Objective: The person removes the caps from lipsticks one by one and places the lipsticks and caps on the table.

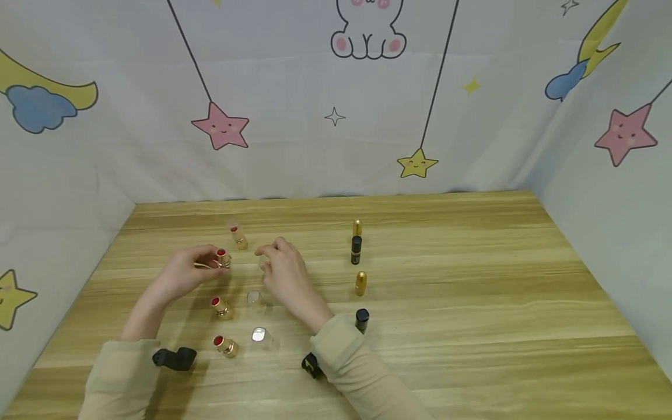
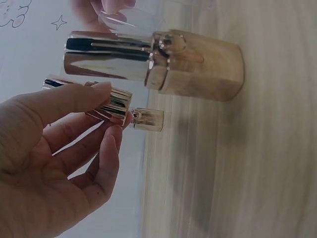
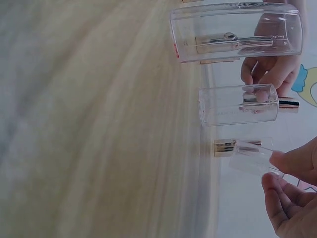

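My left hand [image 1: 181,274] pinches a gold lipstick [image 1: 223,260] with a bare red tip between thumb and fingers. The left wrist view shows its shiny gold base [image 2: 118,105] at the fingertips, just above the table. Facing it, my right hand [image 1: 286,273] pinches a clear lipstick cap [image 3: 251,158], apart from that lipstick. Two uncapped red lipsticks [image 1: 223,308] stand upright nearer the front, a large one [image 2: 203,64] being close to the left wrist camera. Right of them stand two clear caps [image 1: 254,298]. Behind the left hand stands a lipstick [image 1: 240,239] under a clear cap.
A column right of my right hand holds gold bullet-shaped tubes [image 1: 361,283] and black tubes [image 1: 356,251]. One black tube [image 1: 362,319] stands close to the right sleeve. White printed cloth [image 1: 294,146] hangs behind and beside the wooden table [image 1: 472,303].
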{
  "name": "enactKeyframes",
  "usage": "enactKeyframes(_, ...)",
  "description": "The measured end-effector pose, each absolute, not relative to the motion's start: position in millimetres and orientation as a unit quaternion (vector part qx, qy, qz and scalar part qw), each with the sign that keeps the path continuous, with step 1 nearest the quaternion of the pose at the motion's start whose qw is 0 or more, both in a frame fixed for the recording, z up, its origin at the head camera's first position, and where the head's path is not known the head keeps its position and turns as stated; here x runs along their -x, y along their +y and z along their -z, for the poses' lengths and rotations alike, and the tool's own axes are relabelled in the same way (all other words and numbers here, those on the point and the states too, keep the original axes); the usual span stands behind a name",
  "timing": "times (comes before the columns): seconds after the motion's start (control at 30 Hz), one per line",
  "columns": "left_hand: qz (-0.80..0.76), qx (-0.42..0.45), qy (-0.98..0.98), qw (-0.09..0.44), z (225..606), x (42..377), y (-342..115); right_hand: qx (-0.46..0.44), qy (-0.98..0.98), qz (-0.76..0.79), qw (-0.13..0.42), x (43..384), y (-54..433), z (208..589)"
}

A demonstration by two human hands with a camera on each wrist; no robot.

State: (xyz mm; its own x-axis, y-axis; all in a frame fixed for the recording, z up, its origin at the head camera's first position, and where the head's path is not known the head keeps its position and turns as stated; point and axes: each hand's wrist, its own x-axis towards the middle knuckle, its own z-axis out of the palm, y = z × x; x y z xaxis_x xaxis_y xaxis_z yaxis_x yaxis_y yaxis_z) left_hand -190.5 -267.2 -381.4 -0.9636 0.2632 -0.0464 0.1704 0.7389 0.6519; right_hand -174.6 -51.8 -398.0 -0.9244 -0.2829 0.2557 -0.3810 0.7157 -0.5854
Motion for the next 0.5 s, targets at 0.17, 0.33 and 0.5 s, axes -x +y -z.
enactKeyframes(0.17, -0.351, -0.133, 0.924, 0.075, 383.6, 190.9, -266.1, -0.186, -0.925, -0.321, 0.077, 175.3, -54.1, 398.5)
enactKeyframes(0.33, -0.354, -0.146, 0.919, 0.091, 386.2, 192.2, -265.3, -0.189, -0.931, -0.306, 0.063, 175.9, -57.1, 399.2)
enactKeyframes(0.5, -0.347, -0.153, 0.919, 0.105, 390.2, 194.5, -265.3, -0.193, -0.937, -0.288, 0.049, 176.1, -60.8, 400.7)
